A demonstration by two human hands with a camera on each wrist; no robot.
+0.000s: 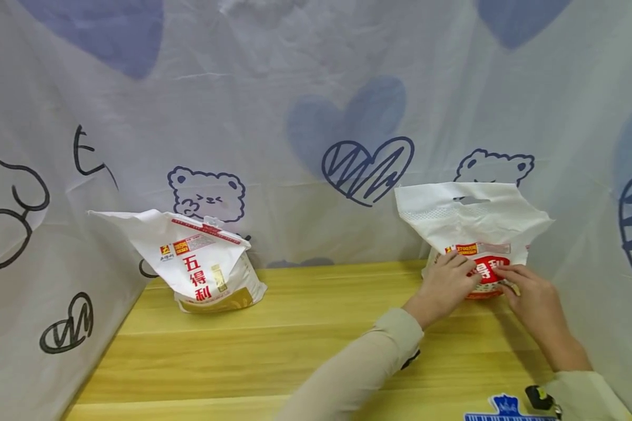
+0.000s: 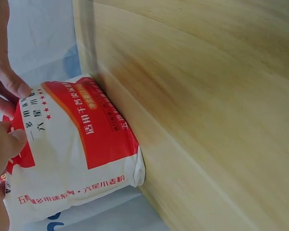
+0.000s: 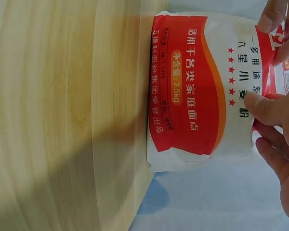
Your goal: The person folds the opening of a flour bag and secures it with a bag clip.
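A white flour bag [image 1: 471, 216] with red print stands upright at the right, near the back cloth. Its top, with a handle slot, spreads out above the hands. My left hand [image 1: 447, 286] pinches the left part of its front. At the right part, my right hand [image 1: 537, 298] pinches the front between thumb and fingers. Both wrist views show the bag's lower red panel [image 2: 106, 125], with the thumbs [image 3: 262, 108] pressed on the front above it and a crease between the hands.
Another white flour bag [image 1: 200, 263] with red and gold print leans at the left. A blue crown-topped item [image 1: 505, 406] lies at the front edge of the wooden table [image 1: 242, 356]. White cloth [image 1: 274, 146] with hearts and bears encloses the back and sides.
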